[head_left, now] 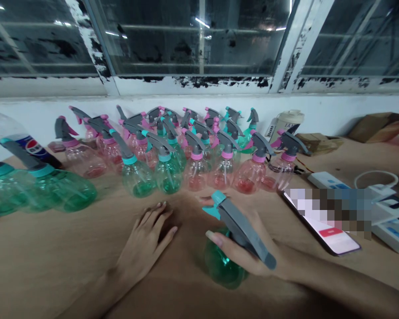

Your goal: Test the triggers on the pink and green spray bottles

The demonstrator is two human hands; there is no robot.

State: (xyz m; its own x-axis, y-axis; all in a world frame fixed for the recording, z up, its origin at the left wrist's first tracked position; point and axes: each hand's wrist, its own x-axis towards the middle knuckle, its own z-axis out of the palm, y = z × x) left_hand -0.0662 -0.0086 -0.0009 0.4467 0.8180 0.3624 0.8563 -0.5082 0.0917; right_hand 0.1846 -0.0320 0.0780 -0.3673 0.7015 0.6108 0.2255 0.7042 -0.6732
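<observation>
My right hand (249, 252) is wrapped round a green spray bottle (221, 266) near the table's front, its grey trigger head with a teal nozzle (241, 230) pointing away to the left. My left hand (146, 241) lies flat on the wooden table (69, 261) just to the left of that bottle, fingers stretched out and holding nothing. Behind both hands stands a crowd of several pink spray bottles (249, 173) and green spray bottles (166, 175) with grey trigger heads.
Several green bottles (53, 190) and a Pepsi bottle (23, 144) lie at the left. A phone (332, 235) lies at the right, beside a white power strip (326, 179) and a cable. A cup (287, 122) and cardboard (379, 126) sit by the back wall.
</observation>
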